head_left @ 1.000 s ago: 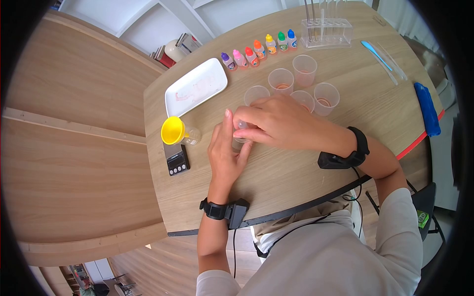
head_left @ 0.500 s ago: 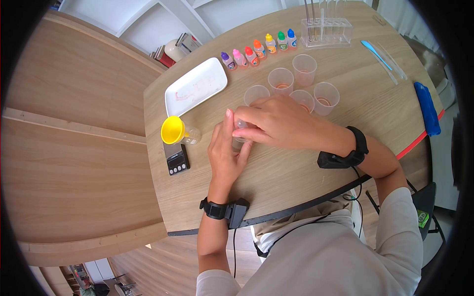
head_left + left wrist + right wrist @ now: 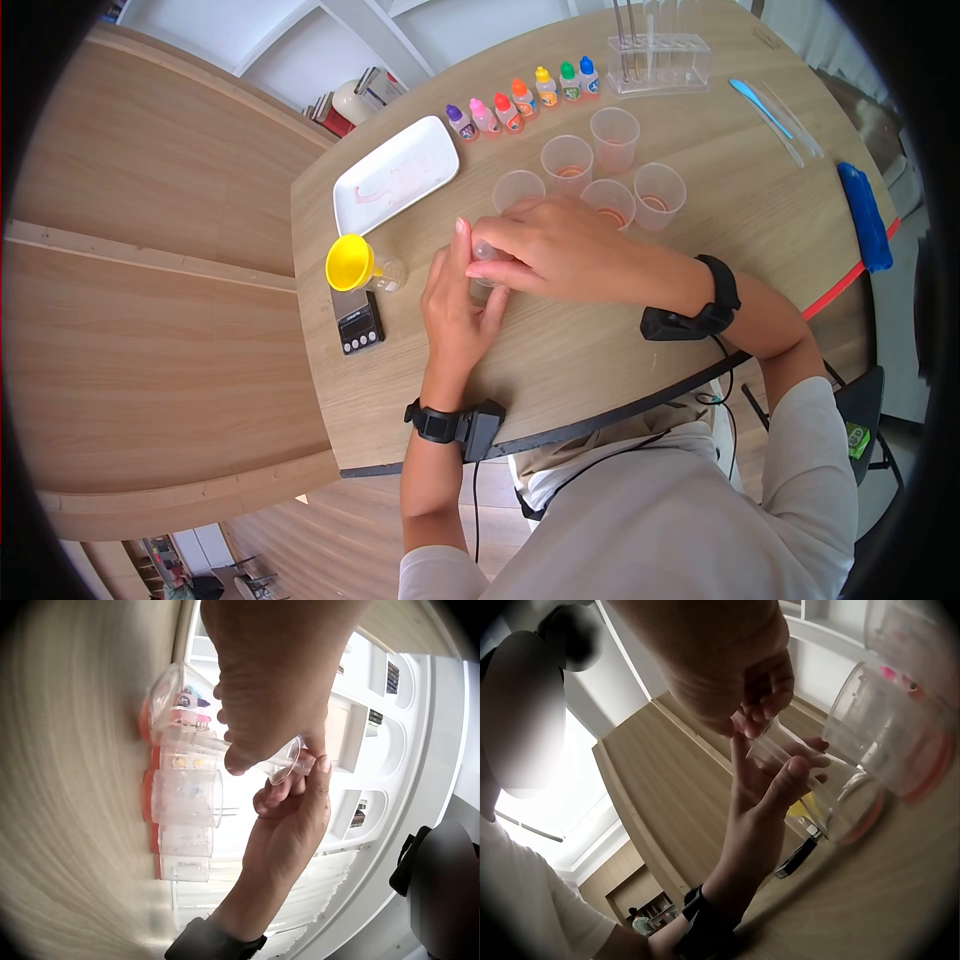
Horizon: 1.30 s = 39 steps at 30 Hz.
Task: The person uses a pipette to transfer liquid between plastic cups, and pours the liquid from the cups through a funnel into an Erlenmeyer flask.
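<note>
A clear conical flask point(image 3: 847, 796) with pinkish liquid at its base stands on the table, largely covered by the hands in the head view. My left hand point(image 3: 458, 312) holds it, thumb and fingers around the neck in the right wrist view. From above, my right hand point(image 3: 585, 250) pinches a thin translucent tube point(image 3: 281, 760) whose lower part runs inside the flask's neck. What the tube's top end looks like is hidden by the fingers. Several plastic cups point(image 3: 567, 172) with reddish liquid stand just beyond my right hand.
A yellow funnel point(image 3: 350, 262) on a small glass vessel and a black scale point(image 3: 360, 328) are at the left. Farther back are a white tray point(image 3: 398, 176), coloured dropper bottles point(image 3: 508, 114) and a test-tube rack point(image 3: 660, 66); a blue-ended tool point(image 3: 762, 112) lies right.
</note>
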Tool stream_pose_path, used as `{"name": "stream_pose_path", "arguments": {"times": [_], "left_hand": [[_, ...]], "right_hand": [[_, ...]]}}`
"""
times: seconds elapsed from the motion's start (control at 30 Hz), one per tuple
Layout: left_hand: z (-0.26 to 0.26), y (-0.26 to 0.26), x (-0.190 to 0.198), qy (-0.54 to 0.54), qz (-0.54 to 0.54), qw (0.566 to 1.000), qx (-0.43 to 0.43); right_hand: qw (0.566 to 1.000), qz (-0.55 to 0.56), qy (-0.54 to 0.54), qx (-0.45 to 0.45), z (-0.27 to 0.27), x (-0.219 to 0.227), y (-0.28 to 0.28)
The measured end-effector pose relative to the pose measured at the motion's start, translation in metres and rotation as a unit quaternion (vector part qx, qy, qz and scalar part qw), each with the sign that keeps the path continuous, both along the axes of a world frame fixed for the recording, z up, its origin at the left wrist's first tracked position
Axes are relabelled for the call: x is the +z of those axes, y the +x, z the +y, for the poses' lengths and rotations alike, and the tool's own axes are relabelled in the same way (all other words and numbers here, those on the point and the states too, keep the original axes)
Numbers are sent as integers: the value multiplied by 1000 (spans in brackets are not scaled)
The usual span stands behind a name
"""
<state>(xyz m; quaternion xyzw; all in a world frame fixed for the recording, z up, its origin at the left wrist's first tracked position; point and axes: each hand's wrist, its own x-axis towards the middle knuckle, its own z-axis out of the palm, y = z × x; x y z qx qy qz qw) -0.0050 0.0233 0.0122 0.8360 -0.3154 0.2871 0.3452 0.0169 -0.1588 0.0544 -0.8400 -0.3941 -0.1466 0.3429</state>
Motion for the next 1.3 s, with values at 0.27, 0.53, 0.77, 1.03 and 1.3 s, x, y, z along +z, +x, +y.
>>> {"name": "stream_pose_path", "arguments": {"times": [0.27, 0.53, 0.77, 1.03, 1.3], "left_hand": [[0, 0, 2, 7, 14, 1000, 1], [-2, -3, 7, -3, 55, 998, 18], [-1, -2, 6, 22, 65, 997, 35], [-2, -2, 7, 12, 80, 996, 41], [0, 0, 1, -12, 109, 992, 54]], "right_hand": [[1000, -1, 3, -8, 1, -1, -1], [999, 37, 15, -7, -2, 4, -1], [987, 69, 140, -39, -17, 37, -2], [953, 62, 269, -127, -53, 76, 4], [961, 14, 195, -198, -66, 73, 17]]}}
